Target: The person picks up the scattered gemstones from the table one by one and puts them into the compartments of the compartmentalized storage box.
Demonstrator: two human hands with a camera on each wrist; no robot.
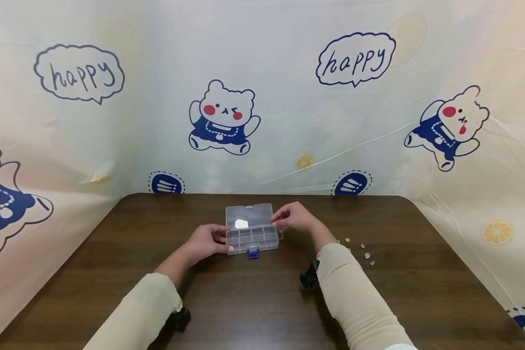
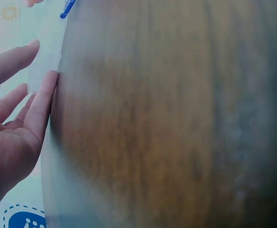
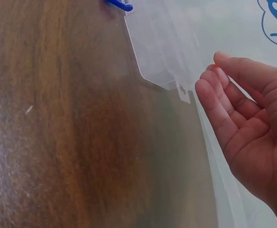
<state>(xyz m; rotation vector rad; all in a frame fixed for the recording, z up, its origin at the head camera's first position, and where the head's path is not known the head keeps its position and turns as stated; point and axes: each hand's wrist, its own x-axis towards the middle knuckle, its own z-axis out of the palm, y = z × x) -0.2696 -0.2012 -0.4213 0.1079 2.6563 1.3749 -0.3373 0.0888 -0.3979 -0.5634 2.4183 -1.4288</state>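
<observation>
A clear plastic compartment box (image 1: 252,239) lies on the table, its lid (image 1: 255,215) raised at the back and a blue latch (image 1: 253,253) at its front. My left hand (image 1: 205,242) holds the box's left end, thumb by the front corner and fingers by the rear one. Beside the right end, my right hand (image 1: 294,217) has its thumb and fingertips together. A tiny orange-red piece (image 3: 216,65) shows between them in the right wrist view; most of it is hidden by the fingers. That view also shows the box (image 3: 152,52), just apart from the fingertips.
Several small pale and yellowish pieces (image 1: 367,255) lie scattered on the brown table (image 1: 253,306), right of my right forearm. A printed curtain (image 1: 284,121) stands behind the table's far edge and along both sides. Each wrist carries a dark camera (image 1: 308,276).
</observation>
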